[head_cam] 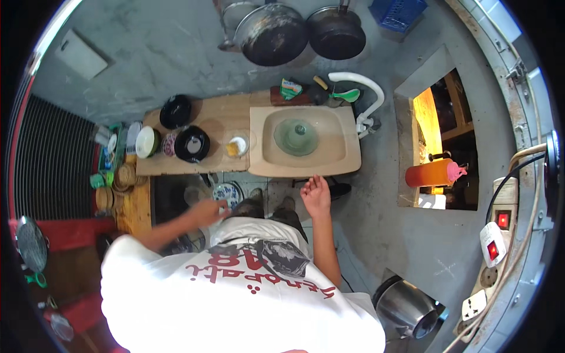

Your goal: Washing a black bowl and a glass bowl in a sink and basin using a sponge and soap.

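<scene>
My left hand (206, 213), blurred, is below the counter's front edge, beside blue-and-white patterned plates (227, 194). Whether its fingers touch the plates or grip anything cannot be made out. In front of the sink's rim, my right hand (316, 197) is held palm up with nothing in it, fingers a little bent and apart. A greenish glass bowl (291, 143) lies in the beige sink (337, 150). On the wooden counter (220, 114) to its left, a small clear dish holds a yellow sponge (231, 149) and something white.
Two black bowls (175, 111), a white-and-green bowl (147, 142) and a tub of reddish pieces (168, 144) occupy the counter's left part. A white faucet (373, 95) arches by the sink. Pans (271, 35) hang above. An orange squeeze bottle (428, 174) lies at the wall opening.
</scene>
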A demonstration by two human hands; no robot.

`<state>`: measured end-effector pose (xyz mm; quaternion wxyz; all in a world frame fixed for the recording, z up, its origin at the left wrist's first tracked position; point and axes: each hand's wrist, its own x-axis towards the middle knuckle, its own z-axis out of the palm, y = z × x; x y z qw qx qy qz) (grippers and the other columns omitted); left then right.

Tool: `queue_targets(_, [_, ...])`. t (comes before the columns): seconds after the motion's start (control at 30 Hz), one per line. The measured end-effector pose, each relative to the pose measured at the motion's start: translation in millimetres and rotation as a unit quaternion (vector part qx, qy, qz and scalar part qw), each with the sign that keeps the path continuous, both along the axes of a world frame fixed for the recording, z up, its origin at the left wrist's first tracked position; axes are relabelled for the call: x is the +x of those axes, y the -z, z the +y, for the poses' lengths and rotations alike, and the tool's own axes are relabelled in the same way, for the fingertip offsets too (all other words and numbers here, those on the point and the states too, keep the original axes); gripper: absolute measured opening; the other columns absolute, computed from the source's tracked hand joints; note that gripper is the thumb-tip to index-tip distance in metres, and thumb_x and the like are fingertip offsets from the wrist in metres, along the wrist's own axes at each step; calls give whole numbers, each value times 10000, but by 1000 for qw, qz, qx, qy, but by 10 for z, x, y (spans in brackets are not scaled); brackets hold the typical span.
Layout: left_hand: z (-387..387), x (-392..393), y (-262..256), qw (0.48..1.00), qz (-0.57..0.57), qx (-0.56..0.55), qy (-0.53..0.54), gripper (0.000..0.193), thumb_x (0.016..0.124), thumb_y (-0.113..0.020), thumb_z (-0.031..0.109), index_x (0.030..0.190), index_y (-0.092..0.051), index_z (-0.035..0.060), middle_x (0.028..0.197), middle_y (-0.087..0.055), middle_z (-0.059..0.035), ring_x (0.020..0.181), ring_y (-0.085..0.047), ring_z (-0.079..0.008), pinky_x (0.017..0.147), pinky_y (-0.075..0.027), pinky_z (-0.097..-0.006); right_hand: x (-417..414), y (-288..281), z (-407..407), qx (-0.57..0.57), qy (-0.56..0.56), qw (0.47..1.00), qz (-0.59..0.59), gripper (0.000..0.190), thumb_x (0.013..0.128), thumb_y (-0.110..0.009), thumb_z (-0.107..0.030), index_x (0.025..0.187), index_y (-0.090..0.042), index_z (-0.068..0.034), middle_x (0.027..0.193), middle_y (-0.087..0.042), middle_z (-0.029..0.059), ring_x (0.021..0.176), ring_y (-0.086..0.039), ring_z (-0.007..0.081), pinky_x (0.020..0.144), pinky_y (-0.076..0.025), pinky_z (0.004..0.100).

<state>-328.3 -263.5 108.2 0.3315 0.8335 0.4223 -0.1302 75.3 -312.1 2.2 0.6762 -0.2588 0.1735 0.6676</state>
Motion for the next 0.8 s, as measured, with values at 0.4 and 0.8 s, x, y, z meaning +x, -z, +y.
queue_targets(0.4, [-579,-805,326,894,-118,1,-431,249,1024,-613,306,1128,-662,85,718,-651,-122,634,-603,-303,606,-446,-454,-521,702,595,-108,-35,989,-100,212,1003,-661,-310,1116,-721,-141,976,-709,5,814,-649,139,707,-506,307])
queue_targets(0.8, [-286,-1706,-282,967,-85,-53,-236,208,1032,-612,208,1180,-648,67,737,-650,-123,604,-556,-274,595,-437,-396,-2287,365,1984,128,-241,423,-864,327,847,-712,-128,1168,-760,-91,1106,-742,133,979,-692,349,852,-549,418])
